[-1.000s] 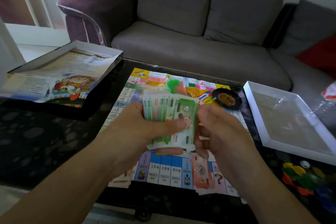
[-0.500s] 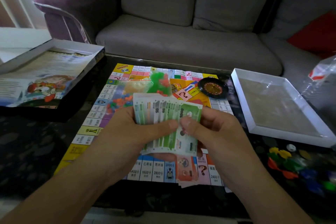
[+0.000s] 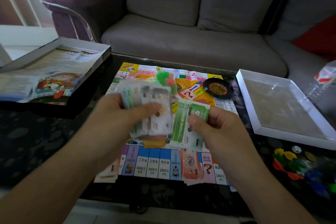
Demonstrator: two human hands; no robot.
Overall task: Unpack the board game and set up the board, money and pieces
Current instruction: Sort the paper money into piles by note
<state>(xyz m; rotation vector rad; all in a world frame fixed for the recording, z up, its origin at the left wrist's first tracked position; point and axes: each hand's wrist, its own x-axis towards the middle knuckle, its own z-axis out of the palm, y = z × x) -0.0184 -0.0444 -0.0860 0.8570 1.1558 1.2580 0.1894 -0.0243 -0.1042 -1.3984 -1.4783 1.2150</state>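
Observation:
The game board [image 3: 160, 165] lies unfolded on the dark table. Above it my left hand [image 3: 116, 114] grips a thick, blurred stack of play money [image 3: 154, 114]. My right hand [image 3: 216, 129] pinches a few green banknotes [image 3: 185, 127], held apart to the right of the stack. A small bag of green and red plastic pieces [image 3: 166, 79] lies on the board behind the stack. A black roulette spinner [image 3: 217, 88] rests at the board's far right corner. Orange notes [image 3: 190, 165] lie on the board's near edge.
The box lid [image 3: 52, 76] with a printed sheet inside sits at the left. A white box tray [image 3: 254, 125] stands at the right, with loose coloured game pieces [image 3: 294, 167] in front of it. A grey sofa [image 3: 181, 42] runs behind the table.
My right hand has pulled a few green notes off the stack and moved them to the right. The left hand keeps the rest. The view has tilted slightly.

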